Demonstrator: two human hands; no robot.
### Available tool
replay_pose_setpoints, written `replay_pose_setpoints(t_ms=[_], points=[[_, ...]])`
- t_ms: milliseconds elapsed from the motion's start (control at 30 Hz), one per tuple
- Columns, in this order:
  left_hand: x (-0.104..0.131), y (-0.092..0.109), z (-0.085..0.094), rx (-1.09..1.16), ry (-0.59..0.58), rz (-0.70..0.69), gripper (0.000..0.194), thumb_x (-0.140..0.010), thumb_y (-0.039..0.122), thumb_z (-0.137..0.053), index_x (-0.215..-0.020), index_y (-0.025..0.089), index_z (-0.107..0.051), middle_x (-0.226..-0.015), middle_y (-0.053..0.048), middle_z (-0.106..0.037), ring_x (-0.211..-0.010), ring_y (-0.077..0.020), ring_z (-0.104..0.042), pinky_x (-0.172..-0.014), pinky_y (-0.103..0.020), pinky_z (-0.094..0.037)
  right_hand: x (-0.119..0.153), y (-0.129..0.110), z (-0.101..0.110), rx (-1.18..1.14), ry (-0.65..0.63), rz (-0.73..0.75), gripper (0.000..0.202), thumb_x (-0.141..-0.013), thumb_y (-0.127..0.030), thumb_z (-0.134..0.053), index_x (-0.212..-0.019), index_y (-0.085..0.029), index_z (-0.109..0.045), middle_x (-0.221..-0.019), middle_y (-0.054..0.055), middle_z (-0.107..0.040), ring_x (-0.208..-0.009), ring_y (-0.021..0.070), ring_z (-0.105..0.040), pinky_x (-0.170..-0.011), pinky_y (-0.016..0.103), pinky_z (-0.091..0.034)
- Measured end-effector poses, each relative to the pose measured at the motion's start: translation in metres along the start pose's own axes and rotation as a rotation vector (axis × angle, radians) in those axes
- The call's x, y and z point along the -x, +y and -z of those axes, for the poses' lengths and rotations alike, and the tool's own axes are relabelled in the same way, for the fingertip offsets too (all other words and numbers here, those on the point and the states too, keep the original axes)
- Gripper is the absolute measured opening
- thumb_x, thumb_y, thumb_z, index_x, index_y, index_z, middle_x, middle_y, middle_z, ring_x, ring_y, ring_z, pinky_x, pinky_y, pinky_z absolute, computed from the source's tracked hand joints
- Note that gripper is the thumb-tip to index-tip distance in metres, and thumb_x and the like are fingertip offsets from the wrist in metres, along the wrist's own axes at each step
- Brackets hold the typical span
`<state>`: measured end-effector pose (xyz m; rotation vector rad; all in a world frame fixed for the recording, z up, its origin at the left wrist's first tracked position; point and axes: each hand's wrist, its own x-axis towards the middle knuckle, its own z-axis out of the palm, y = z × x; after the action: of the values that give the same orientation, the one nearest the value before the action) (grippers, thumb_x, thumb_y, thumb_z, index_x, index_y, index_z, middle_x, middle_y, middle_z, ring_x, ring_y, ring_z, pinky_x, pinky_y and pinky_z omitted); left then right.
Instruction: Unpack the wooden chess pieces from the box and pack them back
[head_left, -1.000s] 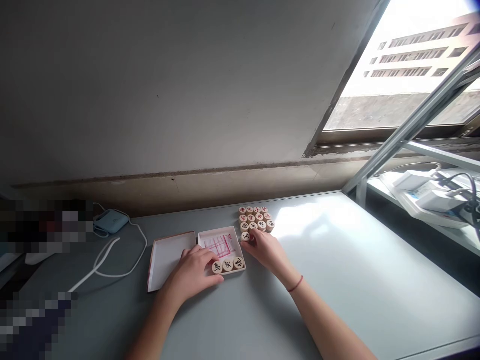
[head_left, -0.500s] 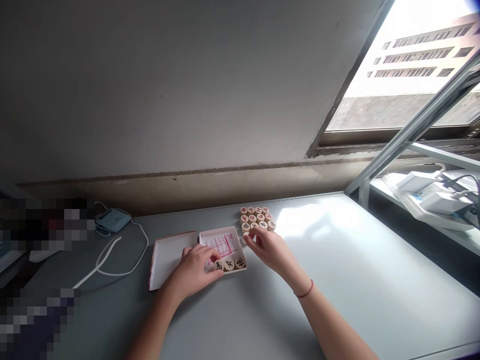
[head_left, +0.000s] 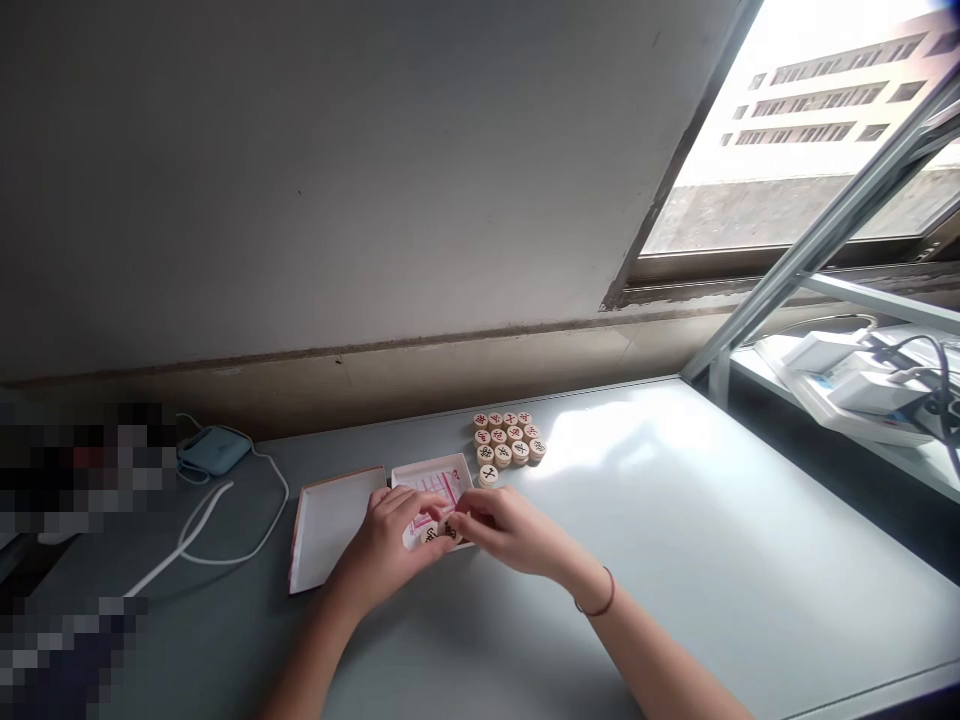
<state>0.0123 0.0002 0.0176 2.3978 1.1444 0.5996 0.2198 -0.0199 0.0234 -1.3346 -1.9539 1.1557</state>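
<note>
My left hand [head_left: 394, 530] reaches into the open box [head_left: 431, 463], its thumb and fingers curved round a Chinese chess piece [head_left: 429, 536] with black writing at the near side. My right hand [head_left: 510, 530] is pinched over the box's near right corner. At its fingertips a second chess piece [head_left: 451, 528] shows, slightly tilted; the fingers hide other pieces in that row. Beyond the box, round wooden pieces stand in stacked rows, red-marked ones [head_left: 498, 437] at the back and black-marked ones [head_left: 520, 450] in front. One short stack [head_left: 488, 475] sits apart, nearest the box.
An open box lid [head_left: 330, 525] lies against the box's left side. Farther left are a light blue device [head_left: 215, 452] and a looped white cable [head_left: 240, 560]. The wall borders the grey table [head_left: 675, 560] behind; a metal shelf frame [head_left: 810, 250] with white adapters [head_left: 874, 385] rises at right.
My right hand has moved left and nearer, from the loose stack to the near row in the box. The stack it left is now uncovered. My left hand stays at the row.
</note>
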Motion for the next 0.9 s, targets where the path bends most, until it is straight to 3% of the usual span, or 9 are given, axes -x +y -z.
replay_pose_setpoints(t_ms=[100,233,400,600,733,900], points=[[0.001,-0.005,0.000,-0.063,-0.053,0.024,0.030,-0.081,0.039,-0.066,-0.108,0.027,-0.064,-0.103,-0.002,-0.069,-0.100,-0.0226,-0.060,-0.089,-0.036,-0.043,0.001,0.020,0.026,0.001,0.070,-0.078,0.041,-0.092,-0.050,-0.040,-0.067,-0.019,-0.046,-0.059,-0.004,-0.037,-0.054,0.0093,-0.031,-0.049,0.024,-0.025],[0.005,-0.009,-0.004,-0.158,-0.126,0.065,0.026,-0.083,0.038,-0.062,-0.107,0.030,-0.068,-0.102,-0.002,-0.066,-0.101,-0.0239,-0.056,-0.090,-0.039,-0.041,0.005,0.051,0.054,0.171,0.094,-0.297,0.039,-0.092,-0.047,-0.038,-0.065,-0.020,-0.043,-0.060,-0.003,-0.041,-0.055,0.0109,-0.036,-0.051,0.025,-0.027],[0.007,-0.008,-0.008,-0.159,-0.174,0.110,0.019,-0.084,0.038,-0.060,-0.097,0.028,-0.070,-0.099,-0.003,-0.066,-0.100,-0.0249,-0.054,-0.089,-0.041,-0.039,0.001,0.062,0.046,0.434,0.145,-0.372,0.031,-0.093,-0.032,-0.038,-0.064,-0.021,-0.039,-0.060,-0.001,-0.048,-0.055,0.0122,-0.039,-0.051,0.025,-0.026],[0.006,-0.004,-0.002,-0.099,-0.212,0.138,0.011,-0.084,0.031,-0.059,-0.093,0.027,-0.065,-0.095,0.000,-0.070,-0.097,-0.0232,-0.056,-0.087,-0.040,-0.037,-0.005,0.055,0.034,0.568,0.267,-0.428,0.030,-0.093,-0.031,-0.042,-0.065,-0.021,-0.042,-0.061,0.000,-0.051,-0.057,0.0138,-0.043,-0.051,0.025,-0.023],[0.004,-0.005,-0.001,-0.074,-0.154,0.113,0.014,-0.089,0.023,-0.049,-0.085,0.025,-0.063,-0.091,0.001,-0.071,-0.093,-0.0207,-0.059,-0.083,-0.036,-0.038,-0.002,0.040,0.032,0.399,0.313,-0.285,0.036,-0.094,-0.039,-0.042,-0.063,-0.021,-0.041,-0.055,-0.003,-0.041,-0.052,0.0113,-0.035,-0.050,0.025,-0.023],[-0.001,0.003,-0.006,0.055,0.086,0.100,0.011,-0.091,0.027,-0.049,-0.087,0.023,-0.058,-0.089,0.000,-0.068,-0.088,-0.0184,-0.062,-0.083,-0.032,-0.043,0.000,0.006,0.007,0.023,0.125,0.004,0.027,-0.088,-0.046,-0.054,-0.086,-0.020,-0.056,-0.058,-0.006,-0.040,-0.054,0.0093,-0.032,-0.048,0.023,-0.024]])
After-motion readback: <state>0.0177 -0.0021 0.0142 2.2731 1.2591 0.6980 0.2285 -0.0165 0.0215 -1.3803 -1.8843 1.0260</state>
